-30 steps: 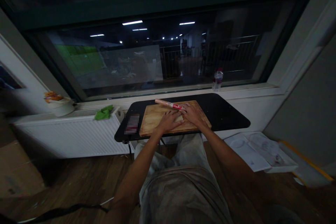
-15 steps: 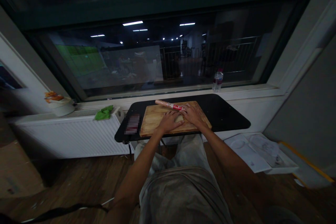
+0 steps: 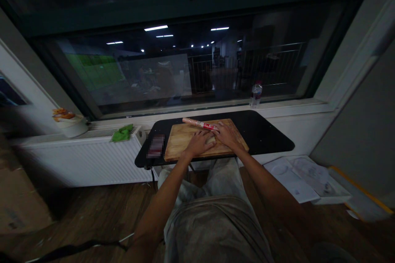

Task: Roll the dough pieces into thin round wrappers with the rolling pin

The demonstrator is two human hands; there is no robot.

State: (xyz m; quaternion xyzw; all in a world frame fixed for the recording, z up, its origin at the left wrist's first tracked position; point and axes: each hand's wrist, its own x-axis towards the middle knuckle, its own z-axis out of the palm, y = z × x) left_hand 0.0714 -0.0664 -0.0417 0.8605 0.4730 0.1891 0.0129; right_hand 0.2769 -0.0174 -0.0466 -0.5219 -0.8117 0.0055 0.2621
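Note:
A wooden cutting board [image 3: 179, 141] lies on a small black table [image 3: 265, 133] before a dark window. My left hand [image 3: 199, 143] and my right hand [image 3: 226, 134] rest side by side on the board, fingers stretched out flat over a small pale lump [image 3: 211, 140] that is mostly hidden between them. A red-and-white wrapped stick [image 3: 197, 123] lies along the board's far edge, just beyond my right fingertips.
A blurred packet [image 3: 156, 145] sits on the table's left end. A plastic bottle [image 3: 256, 94] stands on the windowsill. A green cloth [image 3: 122, 132] and a white bowl [image 3: 72, 125] lie on the radiator at left. White trays [image 3: 304, 176] rest on the wooden floor at right.

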